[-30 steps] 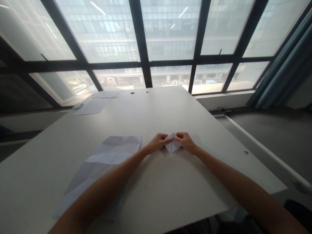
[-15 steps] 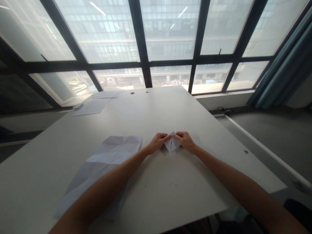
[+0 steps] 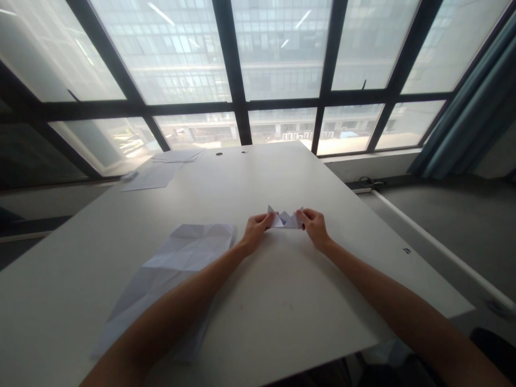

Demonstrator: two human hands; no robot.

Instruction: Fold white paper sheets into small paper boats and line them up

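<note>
A small folded piece of white paper (image 3: 287,221) is held between my two hands, just above the white table (image 3: 266,183). Its pointed corners stand up at both ends, with a hollow and a smaller peak in the middle. My left hand (image 3: 257,228) pinches the left end, thumb in front. The right end is gripped by my right hand (image 3: 316,226), thumb and forefinger on the paper. Under and beside my left forearm lies a larger creased white sheet (image 3: 177,258), partly covered by the arm.
Several flat white sheets (image 3: 151,176) lie at the table's far left corner. Two small dark spots sit near the far edge, in front of the windows. A blue curtain (image 3: 459,118) hangs at the right, and a white bar (image 3: 435,239) runs along the floor there.
The folded paper has changed from a closed diamond shape to an opened, wider form with raised points. My hands have moved slightly apart.
</note>
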